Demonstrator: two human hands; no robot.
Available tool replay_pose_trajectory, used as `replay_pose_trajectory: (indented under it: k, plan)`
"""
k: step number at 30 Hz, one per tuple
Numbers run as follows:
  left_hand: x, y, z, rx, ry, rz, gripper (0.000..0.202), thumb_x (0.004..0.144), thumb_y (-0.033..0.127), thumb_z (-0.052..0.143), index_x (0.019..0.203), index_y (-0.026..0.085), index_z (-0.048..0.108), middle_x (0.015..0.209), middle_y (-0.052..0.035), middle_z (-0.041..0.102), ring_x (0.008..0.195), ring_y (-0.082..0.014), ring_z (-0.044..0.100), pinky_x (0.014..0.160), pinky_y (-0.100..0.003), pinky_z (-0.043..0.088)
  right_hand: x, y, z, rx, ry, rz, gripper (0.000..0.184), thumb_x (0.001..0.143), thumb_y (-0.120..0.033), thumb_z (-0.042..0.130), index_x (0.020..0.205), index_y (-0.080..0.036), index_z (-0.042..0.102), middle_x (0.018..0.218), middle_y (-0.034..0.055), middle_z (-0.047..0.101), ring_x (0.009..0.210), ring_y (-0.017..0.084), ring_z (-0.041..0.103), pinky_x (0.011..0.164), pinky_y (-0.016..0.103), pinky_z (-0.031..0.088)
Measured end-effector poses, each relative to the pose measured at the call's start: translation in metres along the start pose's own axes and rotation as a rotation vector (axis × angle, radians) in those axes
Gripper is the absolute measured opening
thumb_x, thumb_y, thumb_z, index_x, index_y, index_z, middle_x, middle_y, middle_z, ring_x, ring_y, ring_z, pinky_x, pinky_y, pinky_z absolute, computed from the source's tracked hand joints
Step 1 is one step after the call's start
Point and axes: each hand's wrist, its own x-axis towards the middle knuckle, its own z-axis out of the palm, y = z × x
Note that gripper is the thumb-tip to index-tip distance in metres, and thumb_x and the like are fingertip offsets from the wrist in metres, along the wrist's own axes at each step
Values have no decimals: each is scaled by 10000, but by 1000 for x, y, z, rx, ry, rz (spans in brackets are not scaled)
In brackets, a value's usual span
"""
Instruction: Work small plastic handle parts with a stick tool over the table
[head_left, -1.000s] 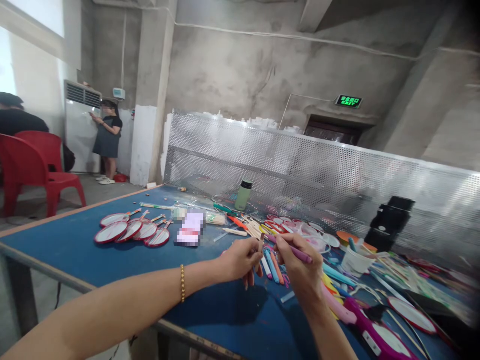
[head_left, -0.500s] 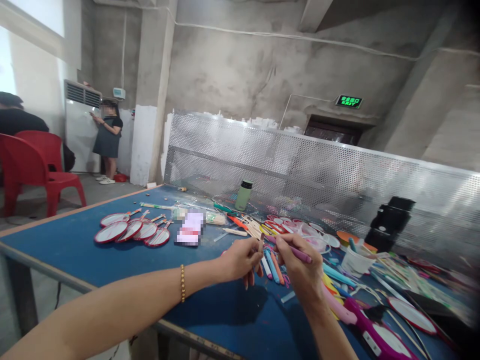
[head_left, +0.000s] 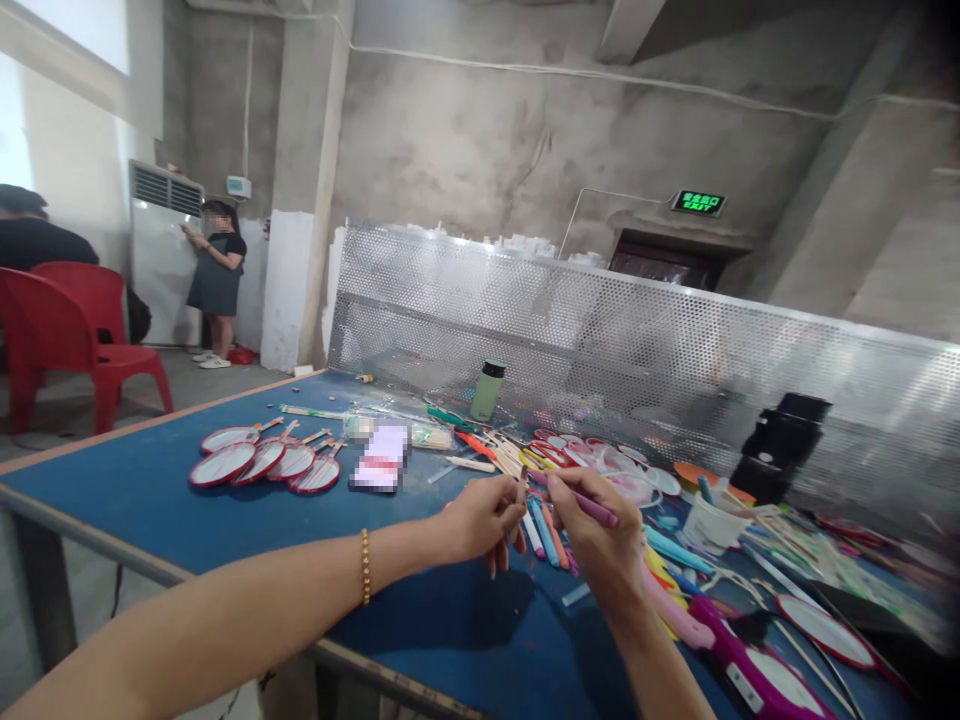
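From my seat I see both hands raised just above the blue table [head_left: 150,490], close together near its middle. My left hand [head_left: 480,520], with a gold bracelet [head_left: 365,566] on the wrist, is pinched around a thin wooden stick [head_left: 522,486] that stands nearly upright between thumb and fingers. My right hand [head_left: 600,535] is closed on a pink handle [head_left: 589,505], which slants up and leftward so that its tip comes just beside the top of the stick; I cannot tell whether the two touch. Below the gap between the hands lies a loose bunch of coloured handles [head_left: 545,530], blue, white and orange, flat on the table. To the left, well apart from the hands, a row of red-rimmed fans [head_left: 259,462] overlaps like tiles, and a blurred packet [head_left: 380,460] lies beside them. Farther back a green bottle [head_left: 486,390] stands upright in front of a perforated metal screen [head_left: 637,340]. On the right I see a white cup [head_left: 705,522] with a black jug [head_left: 776,448] behind it, amid a jumble of sticks and fan parts. Off the table at the left are a red chair [head_left: 71,335] and, beyond it, a person [head_left: 214,285] standing at a white cabinet [head_left: 157,250].
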Motion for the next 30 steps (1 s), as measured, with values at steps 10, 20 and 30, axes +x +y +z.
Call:
replay_pose_trajectory:
  k: [10,20,30]
  plan:
    - [1,-1,0,-1,13,-21,262,915,443,457,890,187,405,657,8,608,364,-90,537,337,-193,443,2,0,0,-10,18,-57,169,813,-315,620,778,-181,717,593,-4,638,513,120,556,493,231,431]
    - [-1,7,1,-17,23,-34,267,915,441,462,864,186,401,644,11,605,357,-86,529,333,-186,433,1,-1,-1,-7,-41,-60,163,814,-310,618,815,-189,727,686,13,683,590,140,596,548,237,463]
    - [0,7,1,-35,21,-38,241,912,417,463,872,189,394,641,15,602,358,-89,530,326,-186,433,2,-1,0,10,-51,-89,164,816,-302,613,816,-185,727,666,13,674,565,135,583,532,240,453]
